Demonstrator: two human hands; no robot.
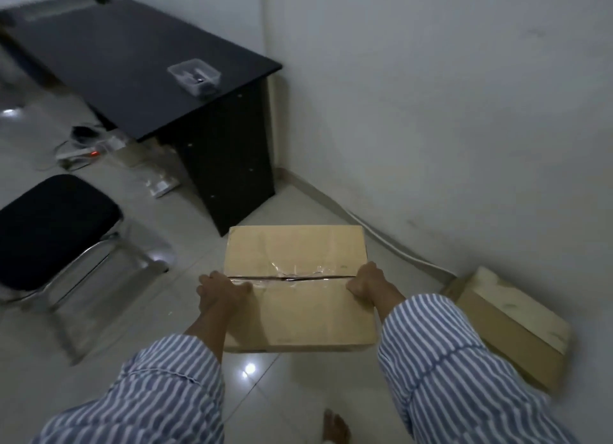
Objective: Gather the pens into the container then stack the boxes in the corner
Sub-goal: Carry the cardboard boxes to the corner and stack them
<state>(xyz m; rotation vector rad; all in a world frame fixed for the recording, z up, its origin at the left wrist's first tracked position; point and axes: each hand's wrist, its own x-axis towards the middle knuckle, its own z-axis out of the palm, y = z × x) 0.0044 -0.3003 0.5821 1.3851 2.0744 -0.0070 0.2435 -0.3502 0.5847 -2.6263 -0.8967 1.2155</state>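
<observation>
Sleeves [149, 394] low in frame: left hand [222, 289] and right hand [368, 282] clutch opposite sides of the box [298, 307] to hold it level. Probably bound for the corner [278, 171].

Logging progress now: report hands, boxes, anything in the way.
On taped box: left hand and right hand grip its sides. Against wall: second box. To the left a chair; cable along wall base.

Dim, greyish light fills the room. The glossy floor [282, 384] throws back small white glints (one by the chair [56, 224]), the desk [132, 65] blurs at its far end, and straight lines bow near the edges.
</observation>
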